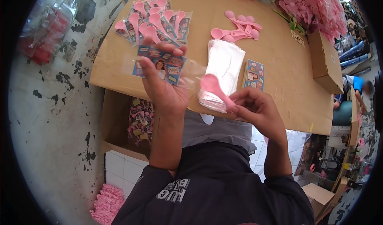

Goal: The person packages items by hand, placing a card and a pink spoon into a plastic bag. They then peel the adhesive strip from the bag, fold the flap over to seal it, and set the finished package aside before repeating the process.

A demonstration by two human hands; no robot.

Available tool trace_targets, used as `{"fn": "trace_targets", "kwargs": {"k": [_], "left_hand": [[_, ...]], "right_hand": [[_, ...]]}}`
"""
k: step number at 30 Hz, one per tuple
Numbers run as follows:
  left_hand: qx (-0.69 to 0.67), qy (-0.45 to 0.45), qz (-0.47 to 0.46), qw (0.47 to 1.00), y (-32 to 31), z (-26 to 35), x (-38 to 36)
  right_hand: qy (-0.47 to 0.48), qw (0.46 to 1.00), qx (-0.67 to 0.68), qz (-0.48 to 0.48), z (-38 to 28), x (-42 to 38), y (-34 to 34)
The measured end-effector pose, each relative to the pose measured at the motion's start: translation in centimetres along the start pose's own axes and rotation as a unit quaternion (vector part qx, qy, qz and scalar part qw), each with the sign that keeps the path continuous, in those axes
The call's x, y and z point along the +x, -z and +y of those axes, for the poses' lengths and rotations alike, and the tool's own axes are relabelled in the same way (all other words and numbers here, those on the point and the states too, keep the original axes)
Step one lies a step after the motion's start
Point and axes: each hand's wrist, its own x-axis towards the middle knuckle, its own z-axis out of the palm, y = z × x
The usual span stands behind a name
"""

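My left hand [167, 85] holds a clear plastic bag with a printed card [161, 65] inside, thumb in front and fingers behind. The bag's right end reaches toward a pink measuring spoon [213, 87]. My right hand [259, 109] pinches that spoon by its handle, bowl pointing up and left. Beneath the spoon lies a stack of white-looking plastic bags [225, 61]. To its right is a pile of printed cards [254, 74]. Several loose pink spoons [239, 29] lie beyond the bags. At the far left of the table are packed bags with spoons and cards [153, 19].
The brown-covered table [287, 101] carries a cardboard box [325, 61] and a big heap of pink spoons [313, 9] at right. Below its left edge stands an open carton [115, 121] holding packed spoons. A pink pile [107, 203] lies on the floor. Another person [353, 85] is at far right.
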Motion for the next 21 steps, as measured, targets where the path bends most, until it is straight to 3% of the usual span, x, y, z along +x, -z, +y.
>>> {"fn": "trace_targets", "kwargs": {"k": [4,10,14,16,18,21], "left_hand": [[0.034,0.083,-0.036,0.995,-0.8,-0.8,-1.5],[-0.071,0.139,0.032,0.987,-1.6,-1.1,-2.3],[-0.025,0.108,0.027,0.993,-1.7,-1.4,-2.5],[0.080,0.094,-0.011,0.992,-2.0,-1.8,-2.7],[0.096,0.099,-0.041,0.990,-2.6,-2.2,-3.2],[0.093,0.179,-0.043,0.979,-2.9,-2.5,-3.9]], "right_hand": [[0.051,0.998,0.044,-0.017,-0.4,0.9,-1.2],[0.085,0.993,0.075,-0.044,0.1,0.9,-0.9],[0.081,0.996,0.029,-0.013,0.3,0.2,-0.1],[0.061,0.998,0.024,0.003,0.6,0.2,0.0],[0.092,0.995,0.033,0.002,1.2,0.4,0.0],[0.142,0.980,0.141,-0.011,1.6,0.7,-0.3]]}}
